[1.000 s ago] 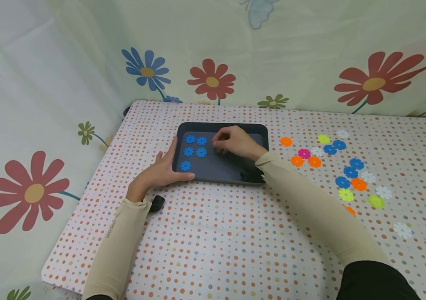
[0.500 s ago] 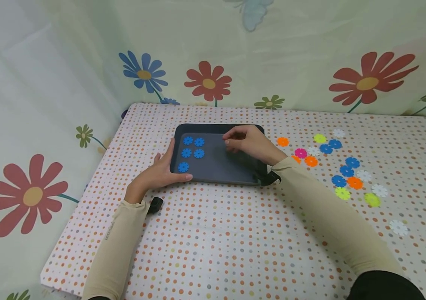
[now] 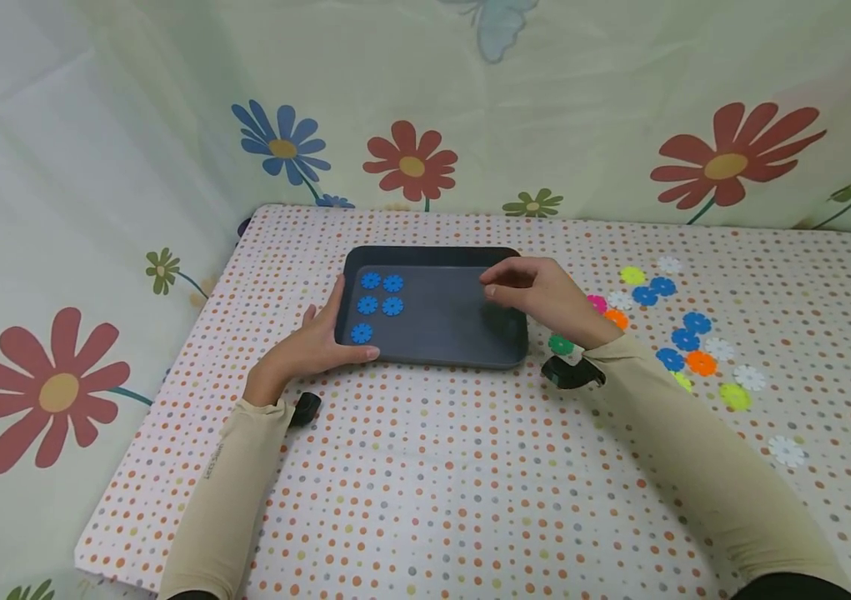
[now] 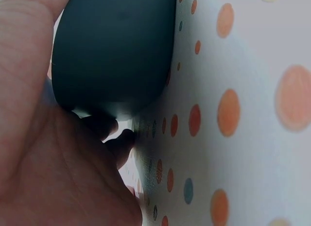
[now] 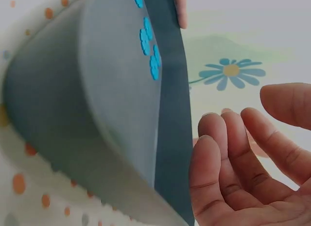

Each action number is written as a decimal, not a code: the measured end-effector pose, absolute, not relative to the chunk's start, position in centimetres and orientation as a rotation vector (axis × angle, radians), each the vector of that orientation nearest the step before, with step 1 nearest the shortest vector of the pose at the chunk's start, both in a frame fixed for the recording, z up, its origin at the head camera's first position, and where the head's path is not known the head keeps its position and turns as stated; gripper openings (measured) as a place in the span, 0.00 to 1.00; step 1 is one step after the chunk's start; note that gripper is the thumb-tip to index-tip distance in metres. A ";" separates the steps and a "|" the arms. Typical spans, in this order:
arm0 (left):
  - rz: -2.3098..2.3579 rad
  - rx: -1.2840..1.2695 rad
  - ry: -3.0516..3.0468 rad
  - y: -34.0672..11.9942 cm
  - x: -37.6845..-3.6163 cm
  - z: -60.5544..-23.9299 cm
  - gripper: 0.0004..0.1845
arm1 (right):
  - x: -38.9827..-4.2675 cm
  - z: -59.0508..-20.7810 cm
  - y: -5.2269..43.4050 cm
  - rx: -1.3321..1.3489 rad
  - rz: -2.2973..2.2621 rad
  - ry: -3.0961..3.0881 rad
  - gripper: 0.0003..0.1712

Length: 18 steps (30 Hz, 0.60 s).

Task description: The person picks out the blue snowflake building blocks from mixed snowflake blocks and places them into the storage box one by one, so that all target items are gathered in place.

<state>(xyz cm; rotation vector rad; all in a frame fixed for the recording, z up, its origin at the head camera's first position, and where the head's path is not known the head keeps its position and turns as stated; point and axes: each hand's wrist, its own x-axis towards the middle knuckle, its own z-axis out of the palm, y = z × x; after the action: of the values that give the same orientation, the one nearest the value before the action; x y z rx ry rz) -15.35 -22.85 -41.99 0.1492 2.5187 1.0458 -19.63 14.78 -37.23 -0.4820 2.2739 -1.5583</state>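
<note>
Dotted table [image 3: 425,467]: your left hand [image 3: 312,346] is gripping the dark tray [image 3: 440,329] at its near-left corner, beside five blue discs [image 3: 374,303]; your right hand [image 3: 545,296] is hovering over the tray's right edge, fingers relaxed, holding nothing.

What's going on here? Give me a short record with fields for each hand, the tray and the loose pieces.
Left hand: grips the tray's left rim, thumb along the near edge.
Right hand: above the tray's right end, fingers relaxed, holding nothing.
Tray: dark, on the dotted tablecloth.
In tray: five blue discs, left end.
Loose pieces: mixed colours, right of the tray.
</note>
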 end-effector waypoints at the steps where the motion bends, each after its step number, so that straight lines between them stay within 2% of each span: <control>1: 1.045 0.155 2.520 -22.9 -15.4 -42.0 0.74 | -19.4 -37.2 15.1 -0.475 -1.555 2.285 0.21; 18: 1.045 0.154 2.514 -22.8 -15.4 -42.0 0.74 | -16.1 -37.2 20.9 -0.350 -1.479 2.455 0.24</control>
<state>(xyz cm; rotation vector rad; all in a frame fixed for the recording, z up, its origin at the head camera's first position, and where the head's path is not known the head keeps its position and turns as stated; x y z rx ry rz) -15.43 -22.84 -42.03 0.1538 2.5142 1.0451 -16.06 20.95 -37.22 -0.3502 2.4547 -1.4787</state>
